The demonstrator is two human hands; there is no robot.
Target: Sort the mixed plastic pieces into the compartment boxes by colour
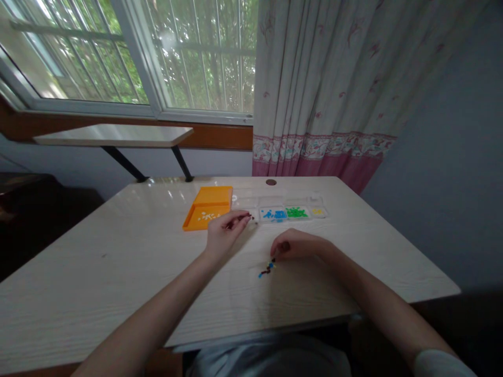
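My left hand [225, 233] is closed in a pinch at the left end of a clear compartment box [271, 201]. Tiny dark red pieces [252, 217] show at its fingertips; one seems held between them. My right hand [296, 244], its fingers curled together, pinches the upper end of a short chain of small coloured pieces [268, 268]. Blue, dark red and yellow show in this chain, which slants down to the left over the table. In the box, separate compartments hold blue pieces [275, 214], green pieces [297, 212] and yellow pieces [317, 212].
An open orange case [212, 196] lies left of the box, with white pieces [207, 215] in its near half. Both rest on a pale wooden table [129, 272]. A raised shelf [118, 135] stands at the back left, below a window. A curtain [314, 94] hangs behind the table.
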